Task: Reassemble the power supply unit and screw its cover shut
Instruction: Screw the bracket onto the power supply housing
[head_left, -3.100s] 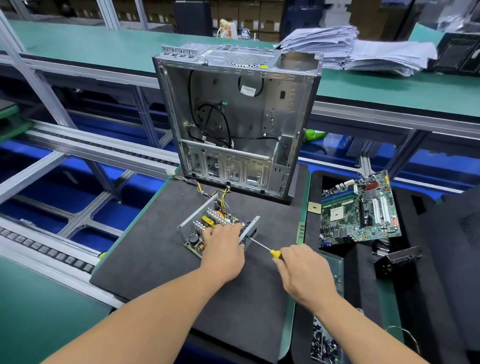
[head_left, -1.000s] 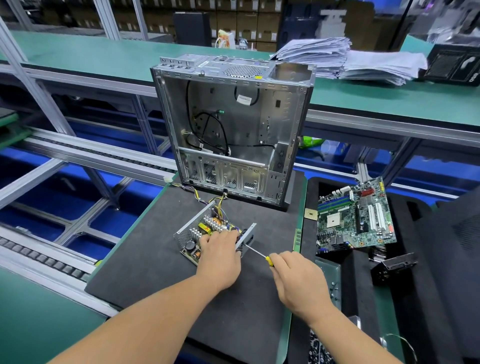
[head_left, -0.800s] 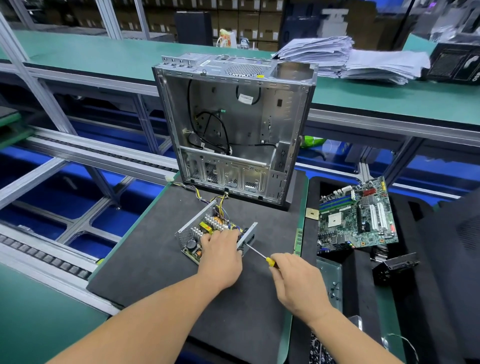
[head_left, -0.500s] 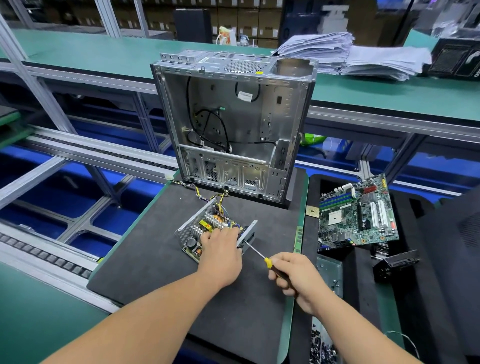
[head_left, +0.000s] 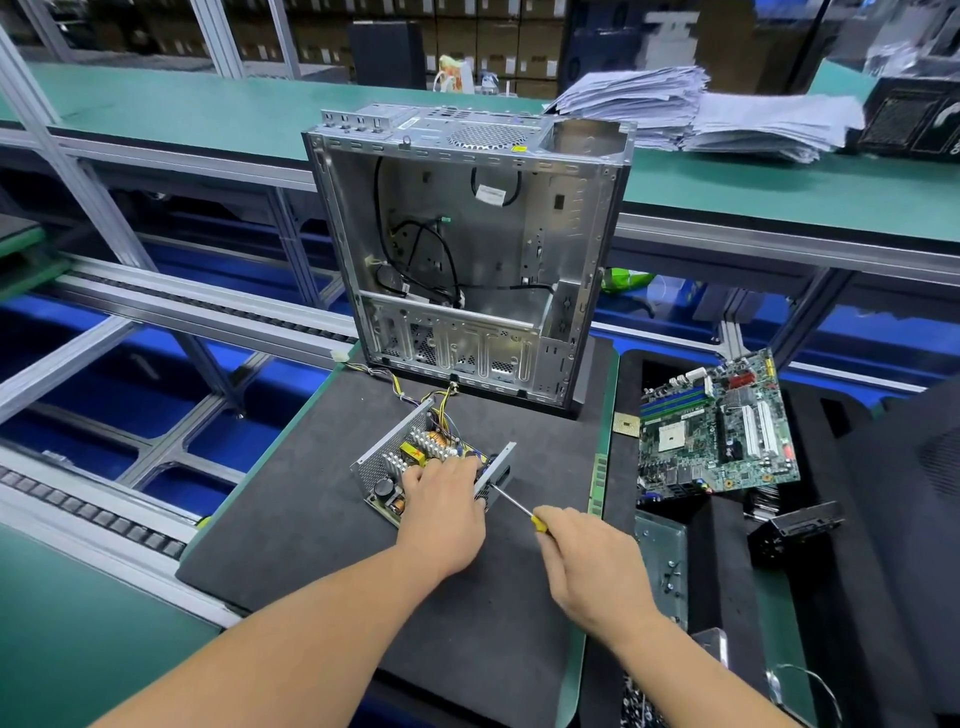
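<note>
Gripping a slim steel-shafted screwdriver (head_left: 511, 503), right hand (head_left: 592, 566); left hand (head_left: 441, 512) pressing perforated metal power supply (head_left: 395, 467).

- No text, brand, number or sign legible anywhere in frame.
- White label (head_left: 490, 194) on a cable inside the computer case (head_left: 571, 218), upper centre: printed marks present, too small to read.
- Small yellow sticker (head_left: 518, 149) on case top edge: unreadable.
- Yellow component with red mark (head_left: 413, 454) in the open power supply unit (head_left: 387, 462), centre: no characters resolvable.
- Motherboard (head_left: 717, 431), right: printed markings blurred.
- Stacks of paper (head_left: 701, 111), upper right: print, if any, not discernible.
- Dark box (head_left: 914, 122), far upper right: pale graphic on its face, not readable as text.
</note>
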